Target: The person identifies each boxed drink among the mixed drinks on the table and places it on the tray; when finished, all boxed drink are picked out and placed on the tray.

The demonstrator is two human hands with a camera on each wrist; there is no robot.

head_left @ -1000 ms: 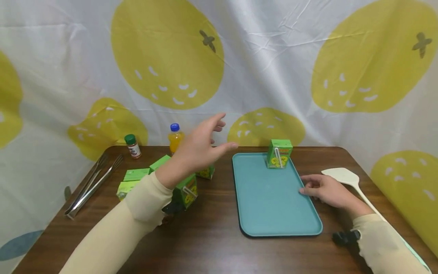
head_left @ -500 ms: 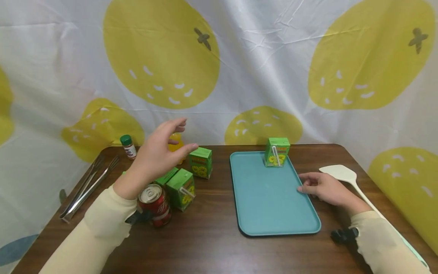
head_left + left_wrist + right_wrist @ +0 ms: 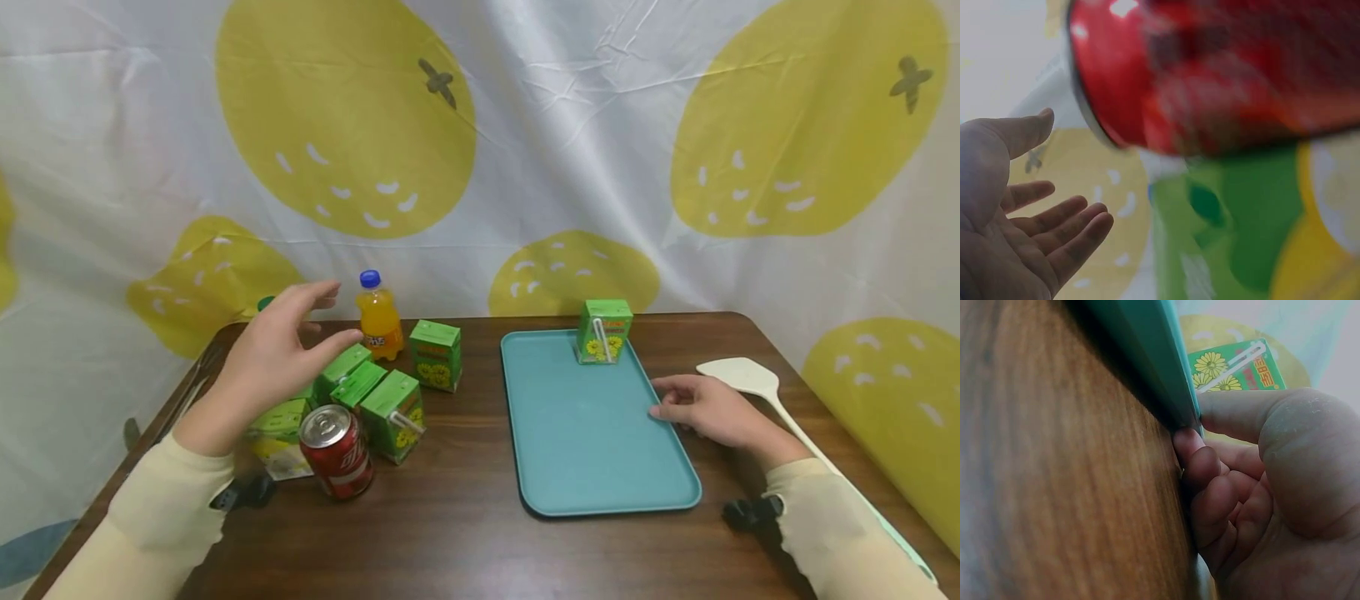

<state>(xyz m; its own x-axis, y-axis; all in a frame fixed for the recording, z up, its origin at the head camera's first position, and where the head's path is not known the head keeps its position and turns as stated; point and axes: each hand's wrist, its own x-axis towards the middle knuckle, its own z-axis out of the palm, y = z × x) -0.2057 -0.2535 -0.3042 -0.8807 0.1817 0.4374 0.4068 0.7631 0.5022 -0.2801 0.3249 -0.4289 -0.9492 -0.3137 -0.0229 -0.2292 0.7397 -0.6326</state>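
Head view: the left hand (image 3: 273,350), thumb and fingers apart, is raised near green cardboard juice cartons (image 3: 392,417) and a cylindrical red metal can (image 3: 337,454). The right hand (image 3: 712,412) pinches a rectangular teal tray (image 3: 592,437) — an upright green straw carton (image 3: 604,333) stands on its far right corner.

Left wrist: fingers spread, can blurred.

Right wrist: thumb and curled fingers clamp the tray's rim.

My left hand (image 3: 273,354) hovers raised, its thumb (image 3: 1025,131) spread apart from loosely bent fingers (image 3: 1079,245). My right hand (image 3: 712,410) pinches, lower fingers curled, the index perhaps bent too, mostly hidden. Both forearms (image 3: 138,517) reach forward.
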